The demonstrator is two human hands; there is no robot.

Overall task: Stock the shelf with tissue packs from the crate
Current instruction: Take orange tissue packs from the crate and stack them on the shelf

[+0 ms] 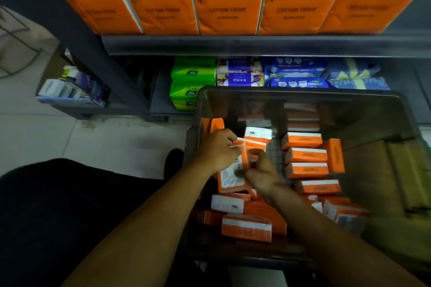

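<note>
Head view (the only one supplied): both hands are down inside the crate, which sits directly in front of the shelf. The left hand has its fingers curled over the top edge of the held packs, a small bunch standing on end near the crate's left wall. The right hand grips the same bunch from the other side, thumb and fingers hooked round it. How many packs make up the bunch cannot be told, because the picture is blurred there. Loose packs lie around them in the crate, some stacked flat and some tipped on edge. Risk: a bunch clamped only by side pressure may fan out on lifting, and a middle pack could slip back into the crate, the slick wrap being the likely cause. The shelf's row of orange packs looks full to its front edge, so forcing more in there could push a neighbour off. Materials: the packs are soft, compressible rectangular blocks in glossy orange-and-white film, with a printed white label on one face. The crate is dark, semi-transparent rigid plastic with a gridded bottom. The shelf appears to be dark metal with a lipped front edge. Beneath it sit green packs and blue packs, likewise film-wrapped.
</note>
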